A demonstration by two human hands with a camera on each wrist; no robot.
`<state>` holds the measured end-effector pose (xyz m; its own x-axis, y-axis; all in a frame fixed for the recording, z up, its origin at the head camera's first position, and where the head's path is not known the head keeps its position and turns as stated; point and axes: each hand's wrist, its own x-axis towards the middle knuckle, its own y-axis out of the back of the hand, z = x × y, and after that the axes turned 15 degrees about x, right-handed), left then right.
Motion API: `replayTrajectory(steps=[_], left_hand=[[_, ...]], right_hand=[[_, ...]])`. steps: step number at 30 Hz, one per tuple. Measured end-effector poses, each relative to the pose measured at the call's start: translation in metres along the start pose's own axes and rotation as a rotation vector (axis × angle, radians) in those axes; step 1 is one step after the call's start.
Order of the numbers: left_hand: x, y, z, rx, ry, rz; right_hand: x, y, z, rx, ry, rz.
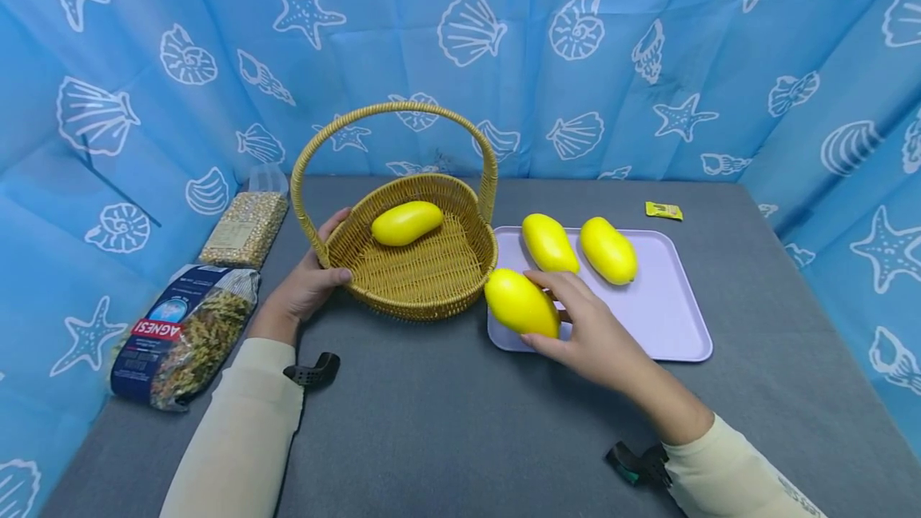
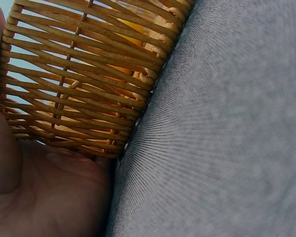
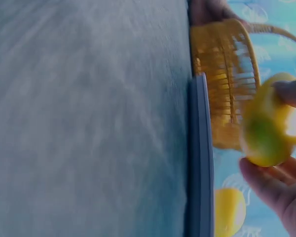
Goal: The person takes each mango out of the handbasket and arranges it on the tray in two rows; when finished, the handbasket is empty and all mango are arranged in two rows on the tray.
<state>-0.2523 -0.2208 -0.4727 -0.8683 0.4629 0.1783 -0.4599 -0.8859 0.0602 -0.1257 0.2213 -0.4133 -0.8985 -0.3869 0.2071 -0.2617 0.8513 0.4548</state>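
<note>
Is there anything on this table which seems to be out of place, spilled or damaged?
I see nothing spilled or damaged. Slightly odd is the small yellow packet, lying alone behind the tray, away from the mangoes. The pasta bag is also turned so that it reads upside down in the head view.

Mangoes (image 1: pixel 514 302): bright yellow, one with green patch (image 3: pixel 264 140) in right wrist view. Basket (image 1: pixel 424 280): golden brown, woven pattern. Tray (image 1: pixel 665 294): pale lilac. Tabletop (image 1: pixel 446 422): grey. Curtain (image 1: pixel 518 94): blue, white shells (image 1: pixel 471 29) and starfish (image 1: pixel 305 10). Pasta bag (image 1: pixel 133 374): navy, red panel (image 1: pixel 157 330) with white letters. Kernels (image 1: pixel 261 214): pale yellow. Wrapper (image 1: pixel 663 210): yellow, dark marks. Sleeves (image 1: pixel 237 430): cream. Wrist straps (image 1: pixel 314 372): black.
</note>
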Motion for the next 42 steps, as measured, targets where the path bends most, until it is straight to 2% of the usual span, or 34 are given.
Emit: replayTrajectory(steps=[8,15,19,27,34,42], left_hand=[[-0.001,0.001,0.001,0.014,0.009,0.004],[-0.003,0.001,0.002,0.002,0.002,0.008],[-0.002,0.0,0.001,0.012,0.004,0.008],[-0.001,-0.002,0.003,0.017,0.021,0.003],[-0.001,-0.002,0.004,0.01,0.024,0.005],[-0.001,-0.003,0.004,0.014,0.008,0.005]], right_hand=[[-0.004,0.01,0.011,-0.088,-0.174,-0.006],[-0.006,0.007,0.015,-0.166,-0.265,0.057],[-0.007,0.007,0.013,-0.176,-0.27,0.065],[-0.012,0.017,0.01,-0.151,-0.29,0.028],[-0.01,0.015,0.009,-0.154,-0.319,0.063],[-0.01,0.016,0.006,-0.166,-0.339,0.057]])
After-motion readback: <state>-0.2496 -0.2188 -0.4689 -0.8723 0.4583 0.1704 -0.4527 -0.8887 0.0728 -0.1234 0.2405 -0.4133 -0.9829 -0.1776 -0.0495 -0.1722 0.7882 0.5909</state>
